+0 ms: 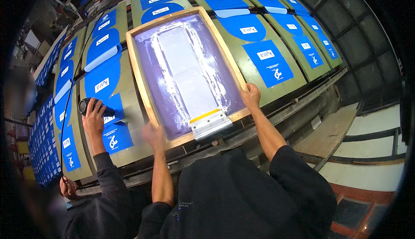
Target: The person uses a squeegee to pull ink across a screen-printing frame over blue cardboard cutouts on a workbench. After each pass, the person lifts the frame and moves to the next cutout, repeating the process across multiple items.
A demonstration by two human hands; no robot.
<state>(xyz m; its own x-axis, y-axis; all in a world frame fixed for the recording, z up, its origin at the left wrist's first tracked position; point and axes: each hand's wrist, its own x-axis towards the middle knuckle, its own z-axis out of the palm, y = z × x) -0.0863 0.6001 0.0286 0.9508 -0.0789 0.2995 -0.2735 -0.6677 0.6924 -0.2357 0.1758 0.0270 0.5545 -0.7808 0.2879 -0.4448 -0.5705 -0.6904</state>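
Note:
A wooden-framed printing screen [141, 77] with purple mesh and a pale rectangular middle lies tilted over the boards. White paste streaks border that rectangle. My right hand [250, 96] grips the frame's near right corner, fingers curled over the wood. By the near left corner is my left hand [154, 136], smeared by motion, so its fingers and its contact with the frame are unclear. Resting at the screen's near end is a metal squeegee [212, 126] with a yellow blade; neither hand is on it.
At left, a co-worker's hand [94, 120] holds a black hair dryer [108, 110] above the boards; their other hand [68, 187] is on its cord. Printed blue cloth pieces [268, 62] lie on several olive boards [233, 51]. A metal rail [298, 105] edges the table; planks [328, 131] lie at right.

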